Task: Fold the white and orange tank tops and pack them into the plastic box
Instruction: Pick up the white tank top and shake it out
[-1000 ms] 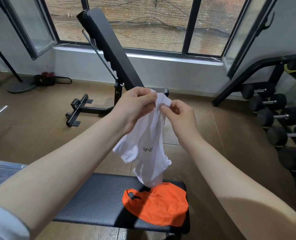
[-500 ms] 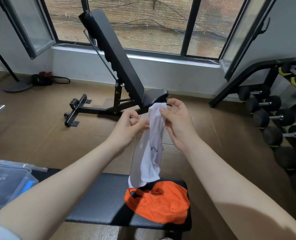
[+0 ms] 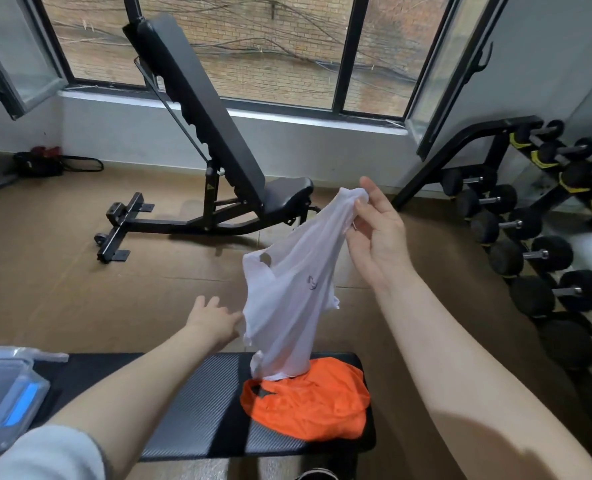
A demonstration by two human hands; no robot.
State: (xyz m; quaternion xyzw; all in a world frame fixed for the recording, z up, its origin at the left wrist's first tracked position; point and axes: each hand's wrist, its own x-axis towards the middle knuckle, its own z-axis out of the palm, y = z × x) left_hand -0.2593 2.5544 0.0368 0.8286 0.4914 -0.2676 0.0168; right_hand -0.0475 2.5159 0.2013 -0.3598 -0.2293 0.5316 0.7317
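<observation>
Right hand (image 3: pixel 374 233) pinches white tank top (image 3: pixel 287 292) by a strap, hem touching orange tank top (image 3: pixel 308 400) on table (image 3: pixel 197 403). Left hand (image 3: pixel 211 320) open, reaching: grab the side hem, spread it flat first.

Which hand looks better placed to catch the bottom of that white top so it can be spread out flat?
Probably the left hand: it is open, right beside the white tank top's lower edge. The right hand is busy pinching the top end up high.
</observation>
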